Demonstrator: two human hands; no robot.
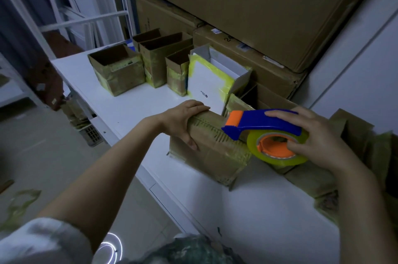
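My left hand (185,121) curls over far left edge of taped cardboard box (215,153), gripping. My right hand (318,140) grips tape dispenser (265,122), thumb at roll core, nose on box top. Box mid-counter (247,209). Box's 3 o'clock end hidden behind dispenser. White box (206,84) at 12 o'clock, print unreadable.

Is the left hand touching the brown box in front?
Touching. The head view shows the left hand wrapped over the brown box, thumb on its front face, while the right hand holds the tape dispenser.
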